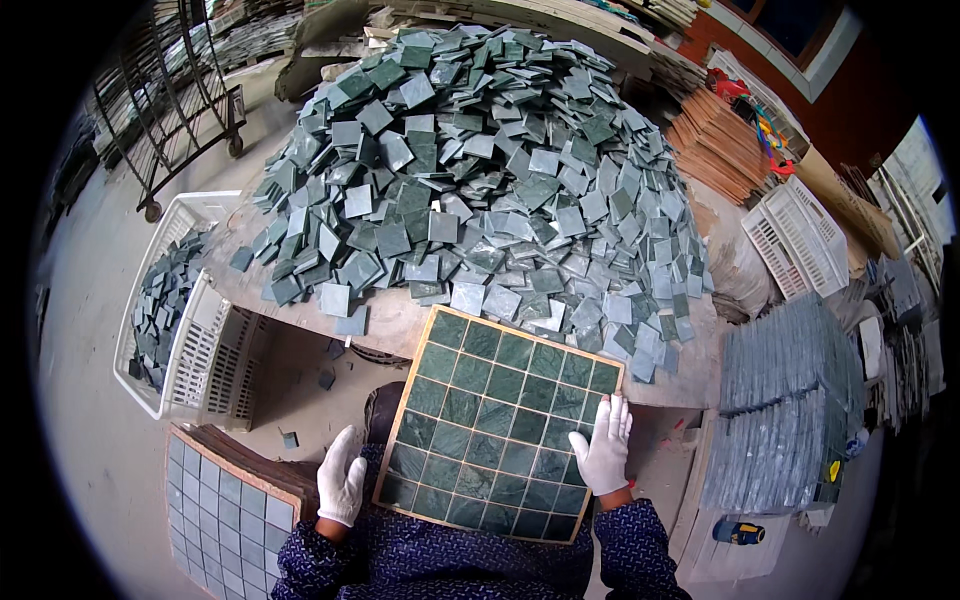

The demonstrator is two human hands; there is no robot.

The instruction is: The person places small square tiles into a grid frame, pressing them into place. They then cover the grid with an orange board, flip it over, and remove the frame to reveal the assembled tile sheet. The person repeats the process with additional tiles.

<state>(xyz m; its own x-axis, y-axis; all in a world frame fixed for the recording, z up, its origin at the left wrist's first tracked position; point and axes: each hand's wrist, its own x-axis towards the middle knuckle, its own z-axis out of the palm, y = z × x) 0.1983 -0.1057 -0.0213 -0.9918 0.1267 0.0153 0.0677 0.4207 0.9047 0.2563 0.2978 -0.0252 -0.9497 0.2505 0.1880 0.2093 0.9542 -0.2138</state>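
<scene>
A wooden-framed board (487, 425) filled with rows of dark green square stone tiles rests tilted over my lap, its far edge against the work table. Pale lines separate the tiles. My right hand (604, 446), in a white glove, lies on the board's right side with fingers stretched out near the upper right corner tile. To the left of the board, my left hand (341, 478), also white-gloved, hovers apart from it with the fingers loosely extended and nothing in them. Beyond the board, a large heap of loose green-grey square tiles (470, 170) covers the table (300, 312).
A white plastic crate (215, 352) of tiles stands at the left. Below it lies a stack of tile-filled boards (225, 510). At right are stacked grey tile sheets (785, 400), another white crate (795, 238), brown boards (722, 140) and a dark-and-yellow tool (738, 532). A wheeled rack (165, 95) stands far left.
</scene>
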